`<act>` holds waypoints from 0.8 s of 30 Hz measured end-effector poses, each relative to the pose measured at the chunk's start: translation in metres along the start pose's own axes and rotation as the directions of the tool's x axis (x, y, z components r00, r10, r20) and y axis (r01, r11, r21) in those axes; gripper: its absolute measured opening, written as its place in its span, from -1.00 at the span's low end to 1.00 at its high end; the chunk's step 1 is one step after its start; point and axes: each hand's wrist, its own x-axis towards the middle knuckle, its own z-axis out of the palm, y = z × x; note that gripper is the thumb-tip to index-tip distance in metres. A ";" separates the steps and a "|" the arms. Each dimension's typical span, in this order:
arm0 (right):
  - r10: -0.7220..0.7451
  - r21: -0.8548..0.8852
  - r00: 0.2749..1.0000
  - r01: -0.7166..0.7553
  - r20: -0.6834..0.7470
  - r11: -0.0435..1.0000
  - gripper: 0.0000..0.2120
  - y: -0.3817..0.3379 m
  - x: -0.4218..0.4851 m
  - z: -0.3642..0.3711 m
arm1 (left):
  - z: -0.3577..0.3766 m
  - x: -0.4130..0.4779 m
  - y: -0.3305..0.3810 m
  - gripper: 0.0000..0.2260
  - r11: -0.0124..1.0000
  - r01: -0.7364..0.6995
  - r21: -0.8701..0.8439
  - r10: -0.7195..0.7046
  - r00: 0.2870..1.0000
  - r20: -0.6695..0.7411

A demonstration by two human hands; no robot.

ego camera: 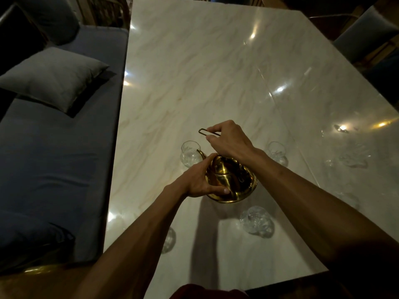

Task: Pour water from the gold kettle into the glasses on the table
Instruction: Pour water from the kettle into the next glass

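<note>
While the gold kettle [231,182] is tilted near the table [216,72] front edge, its thin wire handle [208,132] is gripped by the right hand [228,141] and its body clasped by the left hand [200,180]. Spout [201,153] is held at one glass [191,154]; other glasses are noted alongside.

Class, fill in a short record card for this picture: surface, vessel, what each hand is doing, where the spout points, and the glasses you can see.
surface: marble table
vessel: gold kettle, tilted
right hand: grip on the wire handle
left hand: steadying the kettle body
spout: at the rim of the far-left glass
other glasses: far-right glass; near glass; glass partly hidden by the left forearm
water stream: cannot tell
</note>
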 end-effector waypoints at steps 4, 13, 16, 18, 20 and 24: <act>0.001 -0.008 1.000 -0.001 0.002 1.000 -0.65 0.000 0.000 0.000 | 0.000 0.000 -0.001 -0.06 1.000 -0.009 0.005 0.009 1.000 -0.003; -0.001 -0.024 1.000 0.001 0.003 1.000 -0.65 -0.002 -0.001 0.000 | 0.000 -0.001 -0.001 -0.04 1.000 -0.011 -0.001 0.011 1.000 -0.005; -0.006 -0.022 1.000 0.006 0.001 1.000 -0.65 -0.003 -0.002 0.000 | 0.000 -0.001 -0.001 -0.03 1.000 -0.012 -0.002 0.012 1.000 -0.002; -0.010 -0.024 1.000 0.010 0.005 1.000 -0.65 -0.003 -0.002 0.000 | -0.001 -0.001 0.000 -0.04 1.000 -0.008 0.000 0.008 1.000 -0.002; -0.013 -0.028 1.000 0.013 0.009 1.000 -0.65 -0.003 -0.002 0.000 | -0.001 -0.001 -0.001 -0.03 1.000 -0.004 0.007 0.004 1.000 -0.003; -0.012 -0.032 1.000 0.012 0.012 0.999 -0.64 -0.003 -0.002 -0.001 | -0.001 -0.001 -0.001 -0.03 1.000 -0.003 0.013 0.003 1.000 -0.004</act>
